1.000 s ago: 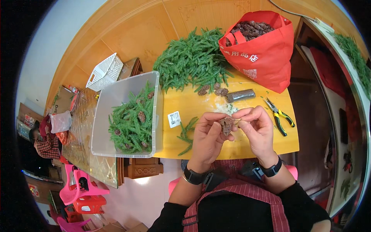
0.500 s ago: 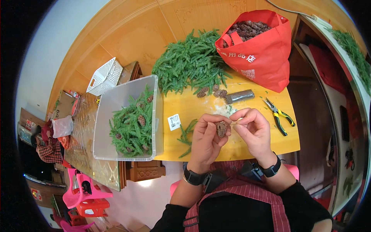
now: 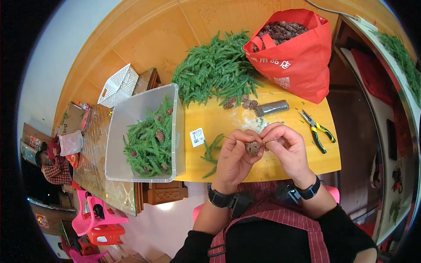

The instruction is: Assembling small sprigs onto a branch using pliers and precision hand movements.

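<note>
A small brown pine cone [image 3: 252, 149] is pinched between the thumb and fingers of my left hand [image 3: 233, 158], above the near part of the table. One end of a thin wire [image 3: 229, 138] pokes out to the left past those fingers. At the cone's right side my right hand [image 3: 290, 151] is closed in a pinch, thumb against forefinger, on what looks like the wire's other end. A green artificial pine sprig [image 3: 212, 151] lies just left of my left hand. Pliers with yellow and black handles [image 3: 316, 133] rest to the right.
Left stands a clear plastic bin [image 3: 177, 127] with green sprigs and cones. Behind are a heap of pine branches [image 3: 215, 70], loose cones [image 3: 229, 103], a dark cylindrical bundle [image 3: 272, 108] and a red bag [image 3: 298, 65] of cones. A white label [image 3: 197, 137] lies on the yellow table [image 3: 302, 164].
My right hand has come in closer to the cone, and the cone has tipped in my left fingers. The wire now shows more on the left. Other things stay put.
</note>
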